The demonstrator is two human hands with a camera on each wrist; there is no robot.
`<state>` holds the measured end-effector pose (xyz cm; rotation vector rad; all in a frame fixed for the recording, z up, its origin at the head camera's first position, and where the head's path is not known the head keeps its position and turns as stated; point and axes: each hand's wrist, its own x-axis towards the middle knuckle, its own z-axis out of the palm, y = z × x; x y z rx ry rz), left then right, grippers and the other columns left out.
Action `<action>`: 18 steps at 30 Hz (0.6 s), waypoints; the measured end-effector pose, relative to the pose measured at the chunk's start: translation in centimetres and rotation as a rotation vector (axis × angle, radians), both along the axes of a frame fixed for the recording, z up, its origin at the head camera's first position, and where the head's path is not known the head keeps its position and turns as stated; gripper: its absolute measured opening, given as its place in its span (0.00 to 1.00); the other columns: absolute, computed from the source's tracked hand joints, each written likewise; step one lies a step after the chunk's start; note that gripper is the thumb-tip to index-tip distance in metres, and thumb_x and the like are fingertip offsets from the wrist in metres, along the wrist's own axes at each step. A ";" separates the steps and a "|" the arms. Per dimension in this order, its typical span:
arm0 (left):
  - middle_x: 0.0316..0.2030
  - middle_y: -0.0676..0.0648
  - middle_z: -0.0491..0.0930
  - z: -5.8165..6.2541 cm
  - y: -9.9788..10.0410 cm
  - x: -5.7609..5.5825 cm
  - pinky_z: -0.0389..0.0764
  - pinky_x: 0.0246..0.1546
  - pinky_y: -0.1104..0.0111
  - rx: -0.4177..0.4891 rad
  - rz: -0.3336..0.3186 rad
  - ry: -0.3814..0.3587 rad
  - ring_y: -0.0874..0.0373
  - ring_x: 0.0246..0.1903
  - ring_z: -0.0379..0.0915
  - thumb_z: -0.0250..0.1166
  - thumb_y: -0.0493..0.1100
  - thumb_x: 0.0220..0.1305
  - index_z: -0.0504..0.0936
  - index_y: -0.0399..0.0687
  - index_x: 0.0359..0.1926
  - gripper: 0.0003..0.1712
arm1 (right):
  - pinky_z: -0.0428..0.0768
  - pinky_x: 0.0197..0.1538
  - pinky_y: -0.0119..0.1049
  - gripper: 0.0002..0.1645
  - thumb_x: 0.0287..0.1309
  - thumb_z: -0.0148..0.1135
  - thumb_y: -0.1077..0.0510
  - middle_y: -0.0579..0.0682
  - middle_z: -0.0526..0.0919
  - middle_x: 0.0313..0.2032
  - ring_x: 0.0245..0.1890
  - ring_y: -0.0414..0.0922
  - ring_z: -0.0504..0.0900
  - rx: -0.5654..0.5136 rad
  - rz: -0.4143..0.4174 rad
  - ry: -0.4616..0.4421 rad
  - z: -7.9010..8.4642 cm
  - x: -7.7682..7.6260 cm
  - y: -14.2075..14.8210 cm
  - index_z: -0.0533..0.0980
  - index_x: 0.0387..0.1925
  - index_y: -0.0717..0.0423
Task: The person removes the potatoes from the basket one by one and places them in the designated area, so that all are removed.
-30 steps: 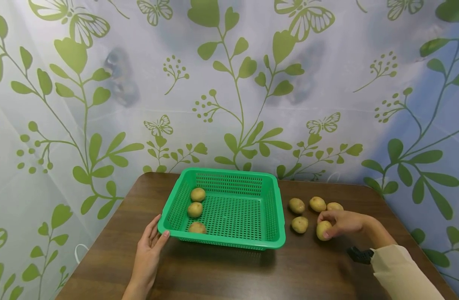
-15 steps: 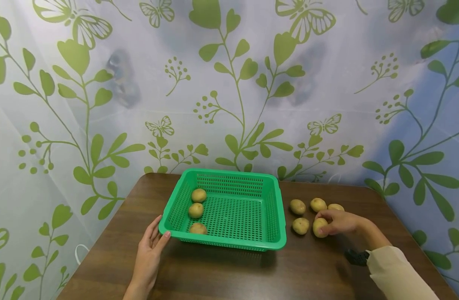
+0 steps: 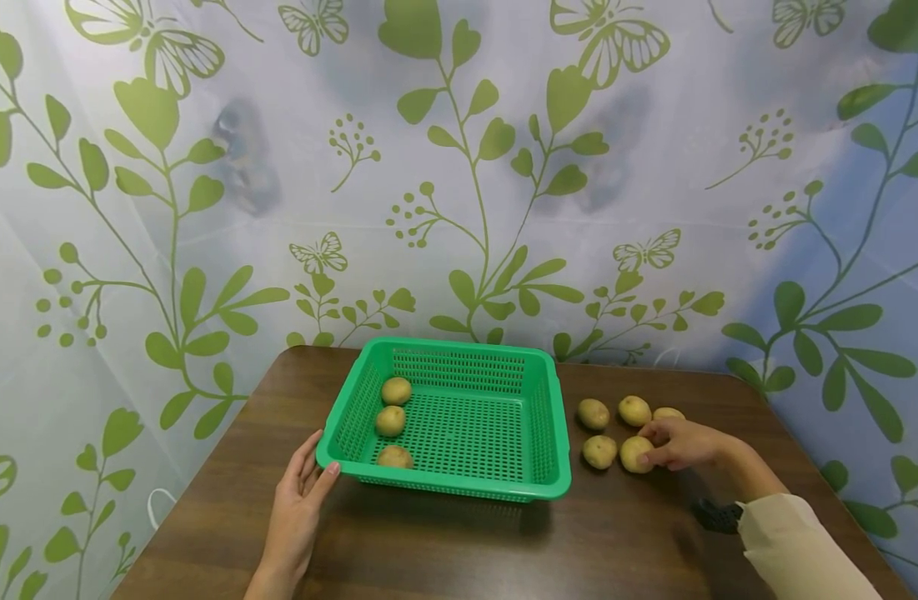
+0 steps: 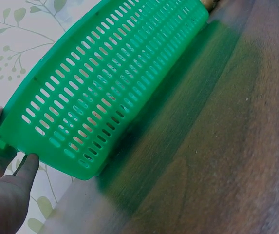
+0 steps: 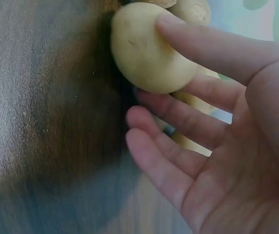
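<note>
"The pale yellow oval potato (image 3: 633, 455) has come slightly toward nine o'clock in the last second, the right hand (image 3: 684, 444) along with it. The left hand (image 3: 299, 504) hasn't budged."

"Calling the leaf-printed pale cloth (image 3: 428, 283) twelve, where does that put it?"

"Just past three o'clock from the green rectangular plastic basket (image 3: 459, 482), right beside one of four rounded tan potatoes (image 3: 599, 452). A narrow strip of wood separates that group from the basket's wall."

"And room around?"

"The back edge of the dark brown wood-grain table (image 3: 459, 550) runs near the basket's far rim; a broad stretch of tabletop spreads at six. Inside, three yellow-brown potatoes (image 3: 390, 421) line the nine o'clock side, with slotted floor showing toward three."

"How are the hands set?"

"The right reaches in from four o'clock, beige sleeve (image 3: 796, 542) behind it, pinching its potato between thumb and fingers; the last two fingers stand off it, loosely bent. Whether it's lifted, I can't tell. The left holds the basket's corner at eight, thumb on the rim, fingers along the outside."
</note>
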<state>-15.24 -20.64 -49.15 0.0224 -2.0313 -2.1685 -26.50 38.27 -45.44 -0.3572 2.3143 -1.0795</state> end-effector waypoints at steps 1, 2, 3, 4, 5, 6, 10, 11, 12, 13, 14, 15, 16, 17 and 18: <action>0.76 0.40 0.59 0.0 0.0 0.0 0.72 0.58 0.78 0.000 0.002 0.002 0.64 0.65 0.67 0.62 0.43 0.78 0.58 0.45 0.80 0.37 | 0.81 0.43 0.48 0.22 0.67 0.69 0.60 0.54 0.78 0.41 0.42 0.49 0.76 0.004 0.013 -0.001 0.1 0.0 0.0 0.75 0.54 0.73; 0.75 0.40 0.59 0.0 0.0 0.0 0.72 0.58 0.78 -0.001 0.003 0.003 0.65 0.65 0.67 0.62 0.43 0.78 0.58 0.45 0.80 0.37 | 0.81 0.43 0.47 0.21 0.67 0.69 0.60 0.53 0.79 0.40 0.42 0.48 0.76 0.009 0.017 -0.007 0.1 0.1 0.0 0.76 0.53 0.72; 0.75 0.39 0.60 0.1 0.0 0.0 0.72 0.58 0.78 -0.001 0.003 0.004 0.65 0.65 0.67 0.62 0.43 0.78 0.58 0.45 0.80 0.37 | 0.81 0.42 0.46 0.20 0.67 0.69 0.59 0.52 0.79 0.40 0.41 0.48 0.75 0.014 0.023 -0.010 0.2 0.1 0.1 0.77 0.53 0.71; 0.75 0.39 0.60 0.1 0.0 0.0 0.72 0.58 0.78 -0.001 0.005 0.005 0.65 0.65 0.68 0.62 0.43 0.78 0.58 0.46 0.80 0.37 | 0.81 0.41 0.44 0.20 0.67 0.70 0.59 0.52 0.79 0.39 0.39 0.47 0.75 0.021 0.030 -0.010 0.2 0.1 0.1 0.77 0.52 0.70; 0.75 0.40 0.60 0.1 0.0 0.1 0.72 0.58 0.78 -0.002 0.007 0.004 0.65 0.65 0.68 0.62 0.43 0.78 0.58 0.46 0.80 0.37 | 0.80 0.39 0.42 0.21 0.66 0.70 0.58 0.52 0.79 0.40 0.38 0.46 0.76 0.022 0.038 -0.007 0.3 0.0 0.1 0.77 0.52 0.70; 0.75 0.40 0.60 0.1 0.0 0.1 0.72 0.58 0.78 -0.003 0.008 0.004 0.65 0.65 0.68 0.62 0.43 0.78 0.58 0.46 0.80 0.37 | 0.80 0.38 0.41 0.22 0.66 0.71 0.58 0.53 0.79 0.40 0.37 0.46 0.76 0.022 0.042 -0.003 0.3 -0.1 0.2 0.77 0.53 0.70; 0.75 0.40 0.60 0.1 0.1 0.0 0.72 0.58 0.78 -0.007 0.008 0.000 0.63 0.65 0.67 0.62 0.43 0.78 0.58 0.46 0.80 0.37 | 0.80 0.36 0.39 0.30 0.66 0.71 0.55 0.61 0.80 0.47 0.39 0.45 0.78 0.022 0.073 0.032 0.4 -0.4 0.6 0.72 0.56 0.74; 0.75 0.40 0.60 0.1 0.1 0.0 0.72 0.58 0.78 -0.008 0.007 -0.002 0.62 0.66 0.67 0.62 0.43 0.78 0.58 0.46 0.80 0.37 | 0.81 0.37 0.40 0.31 0.67 0.71 0.54 0.63 0.79 0.49 0.41 0.46 0.79 0.020 0.079 0.039 0.5 -0.5 0.7 0.71 0.58 0.75; 0.75 0.40 0.60 0.2 0.1 0.0 0.72 0.58 0.78 -0.008 0.007 -0.002 0.62 0.66 0.67 0.62 0.43 0.78 0.58 0.47 0.80 0.37 | 0.82 0.39 0.42 0.32 0.67 0.70 0.54 0.65 0.78 0.51 0.43 0.46 0.79 0.018 0.091 0.050 0.6 -0.5 0.7 0.70 0.58 0.76; 0.75 0.40 0.60 0.2 0.1 0.0 0.72 0.58 0.78 -0.009 0.007 -0.003 0.61 0.66 0.67 0.62 0.43 0.78 0.58 0.47 0.80 0.37 | 0.83 0.40 0.43 0.33 0.68 0.69 0.54 0.65 0.78 0.51 0.44 0.47 0.79 0.018 0.093 0.052 0.8 -0.6 0.6 0.69 0.59 0.76; 0.75 0.40 0.60 0.2 0.1 0.0 0.72 0.58 0.78 -0.010 0.009 -0.004 0.61 0.66 0.67 0.62 0.43 0.77 0.58 0.46 0.80 0.37 | 0.83 0.42 0.45 0.32 0.68 0.69 0.54 0.66 0.78 0.51 0.45 0.48 0.80 0.020 0.094 0.055 0.9 -0.6 0.5 0.69 0.59 0.76; 0.75 0.40 0.60 0.2 0.1 0.0 0.72 0.58 0.78 -0.009 0.010 -0.003 0.61 0.66 0.67 0.62 0.43 0.77 0.58 0.46 0.80 0.37 | 0.82 0.43 0.47 0.31 0.68 0.68 0.56 0.65 0.77 0.51 0.45 0.50 0.79 0.016 0.084 0.048 1.1 -0.6 0.3 0.69 0.60 0.76; 0.75 0.40 0.60 0.2 0.1 0.0 0.72 0.58 0.78 -0.009 0.010 -0.003 0.61 0.66 0.67 0.62 0.43 0.77 0.58 0.46 0.80 0.37 | 0.82 0.44 0.49 0.30 0.69 0.68 0.57 0.64 0.78 0.50 0.45 0.51 0.79 0.016 0.074 0.044 1.3 -0.6 0.1 0.70 0.60 0.76; 0.75 0.40 0.60 0.2 0.1 0.0 0.72 0.58 0.78 -0.008 0.011 -0.002 0.61 0.66 0.67 0.62 0.43 0.77 0.59 0.46 0.80 0.37 | 0.82 0.44 0.50 0.29 0.69 0.68 0.58 0.63 0.78 0.49 0.46 0.52 0.79 0.023 0.079 0.053 1.6 -0.6 -0.1 0.70 0.60 0.76; 0.75 0.40 0.60 0.2 0.1 0.0 0.72 0.58 0.78 -0.008 0.011 0.000 0.61 0.66 0.67 0.62 0.43 0.77 0.59 0.46 0.80 0.37 | 0.81 0.44 0.52 0.29 0.68 0.68 0.59 0.63 0.78 0.48 0.46 0.54 0.79 0.025 0.078 0.056 1.9 -0.6 -0.3 0.70 0.60 0.76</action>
